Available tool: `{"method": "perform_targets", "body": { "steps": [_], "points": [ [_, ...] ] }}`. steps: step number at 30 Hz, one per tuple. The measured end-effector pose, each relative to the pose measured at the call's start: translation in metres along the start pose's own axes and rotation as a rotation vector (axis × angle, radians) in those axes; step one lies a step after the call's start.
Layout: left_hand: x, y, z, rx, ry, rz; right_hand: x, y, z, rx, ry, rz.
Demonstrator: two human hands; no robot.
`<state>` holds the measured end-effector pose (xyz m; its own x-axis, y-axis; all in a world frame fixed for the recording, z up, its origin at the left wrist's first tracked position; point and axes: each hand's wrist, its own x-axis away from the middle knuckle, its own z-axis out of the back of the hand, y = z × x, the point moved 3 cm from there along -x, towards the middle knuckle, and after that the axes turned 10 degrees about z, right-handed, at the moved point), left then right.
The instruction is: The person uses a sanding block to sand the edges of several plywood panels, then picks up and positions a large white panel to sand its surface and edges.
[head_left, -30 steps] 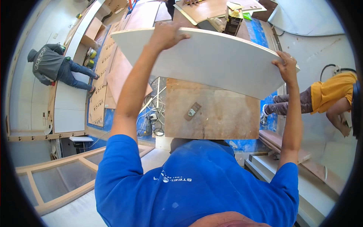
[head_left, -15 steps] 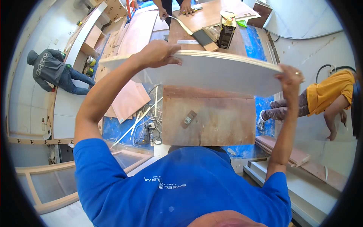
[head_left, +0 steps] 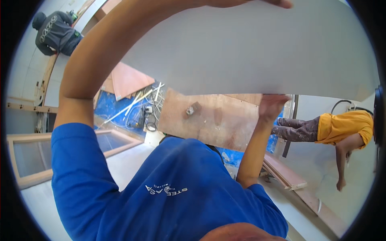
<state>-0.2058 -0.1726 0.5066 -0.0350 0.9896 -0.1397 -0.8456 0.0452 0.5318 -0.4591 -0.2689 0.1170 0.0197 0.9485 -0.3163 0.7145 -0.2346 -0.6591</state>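
Observation:
A large panel with a smooth light-grey face (head_left: 249, 52) is raised in front of me and fills the upper part of the head view. At its top edge my left hand (head_left: 227, 2) is closed on it, partly cut off by the picture's rim. My right hand (head_left: 273, 105) holds the lower edge from below, its fingertips hidden by the panel. Below it lies a brown wooden board (head_left: 217, 126), forming a work surface. On that board rests a small dusty block (head_left: 194, 109).
Pinkish plywood sheets (head_left: 129, 80), white strips and tangled cables (head_left: 149, 120) lie on blue floor sheeting to the left. A wooden frame (head_left: 30, 176) is at lower left. One person in grey (head_left: 56, 34) is far left; another in yellow (head_left: 345, 126) stands right, near stacked boards (head_left: 283, 172).
The panel has gone up and tilted, so its grey face now hides the far table. My left hand rose with it; my right hand shifted from its right end to the lower edge.

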Motion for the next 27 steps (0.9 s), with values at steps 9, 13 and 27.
{"method": "perform_targets", "body": {
  "steps": [9,13,27],
  "points": [
    [-0.031,-0.007,-0.147,0.604,0.33,-0.179,-0.078,-0.272,0.078,0.635,0.288,0.345],
    [0.02,-0.016,-0.232,0.967,0.268,0.003,-0.105,-0.306,0.052,0.789,0.209,0.331],
    [0.183,-0.153,-0.379,0.968,0.067,0.989,-0.149,0.024,0.028,1.334,-0.524,-0.153]
  ]
}}
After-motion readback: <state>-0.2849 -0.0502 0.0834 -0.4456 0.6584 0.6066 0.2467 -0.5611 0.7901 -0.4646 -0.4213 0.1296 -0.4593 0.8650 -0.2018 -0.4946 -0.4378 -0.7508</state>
